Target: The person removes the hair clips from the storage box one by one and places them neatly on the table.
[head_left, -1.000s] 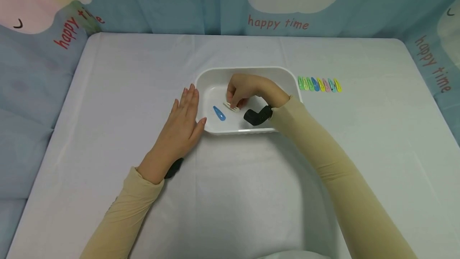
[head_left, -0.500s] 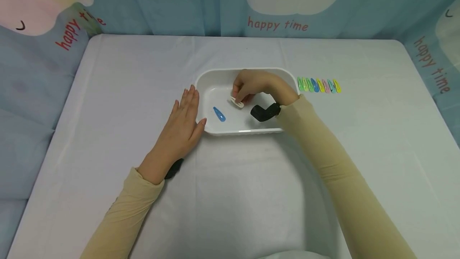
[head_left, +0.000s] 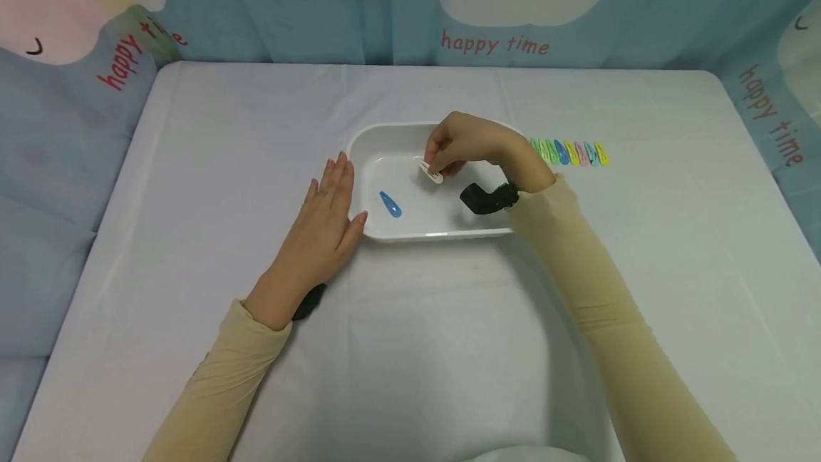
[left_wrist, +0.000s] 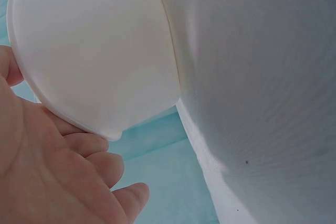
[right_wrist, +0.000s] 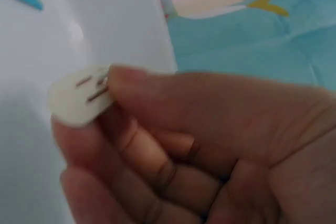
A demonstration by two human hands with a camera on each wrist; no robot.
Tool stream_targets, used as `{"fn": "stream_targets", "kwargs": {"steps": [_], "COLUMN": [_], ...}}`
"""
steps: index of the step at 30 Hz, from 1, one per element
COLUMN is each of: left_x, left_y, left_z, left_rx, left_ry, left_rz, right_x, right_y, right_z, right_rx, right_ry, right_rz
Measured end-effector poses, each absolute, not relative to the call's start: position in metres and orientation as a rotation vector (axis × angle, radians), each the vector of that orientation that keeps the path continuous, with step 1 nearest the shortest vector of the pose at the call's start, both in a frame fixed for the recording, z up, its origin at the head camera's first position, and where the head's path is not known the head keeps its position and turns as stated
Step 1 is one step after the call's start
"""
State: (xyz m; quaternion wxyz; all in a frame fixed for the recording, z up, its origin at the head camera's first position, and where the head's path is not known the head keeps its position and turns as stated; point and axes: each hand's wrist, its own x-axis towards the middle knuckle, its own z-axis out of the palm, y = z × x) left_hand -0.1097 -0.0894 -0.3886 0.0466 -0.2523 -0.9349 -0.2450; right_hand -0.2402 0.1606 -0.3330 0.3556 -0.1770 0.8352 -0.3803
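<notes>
My right hand (head_left: 471, 145) pinches a white snap hair clip (head_left: 432, 173) between thumb and fingers, over the inside of a white plastic tray (head_left: 442, 235). In the right wrist view the hair clip (right_wrist: 79, 95) shows its slotted face, with the thumb on one end. A blue hair clip (head_left: 390, 204) lies on the tray floor at the left. My left hand (head_left: 317, 227) lies with straight fingers along the tray's left edge. In the left wrist view its fingers (left_wrist: 97, 156) rest against the tray's outer wall (left_wrist: 94, 51).
Right of the tray, a row of several hair clips (head_left: 571, 152) in green, blue, yellow and pink lies on the white cloth (head_left: 256, 127). Blue printed curtains (head_left: 333, 6) stand behind the table and at both sides. A black wrist mount (head_left: 489, 199) hangs below the right wrist.
My right hand has lifted the white hair clip off the tray floor and moved it up and to the right. The left hand has stayed in place.
</notes>
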Motion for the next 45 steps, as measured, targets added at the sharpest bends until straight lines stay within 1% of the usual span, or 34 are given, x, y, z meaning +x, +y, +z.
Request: {"fn": "stream_targets", "kwargs": {"steps": [23, 45], "left_x": [-0.109, -0.109], "left_y": [-0.09, -0.09], "left_z": [-0.389, -0.389], "left_rx": [-0.77, -0.77], "left_ry": [-2.834, -2.834], "left_rz": [-0.751, -0.75], "right_x": [-0.235, -0.228], "right_y": [0.185, 0.228], "right_z": [-0.313, -0.316], "right_rx": [-0.47, -0.403], "right_ry": [2.187, 2.221], "right_rz": [-1.225, -1.395]}}
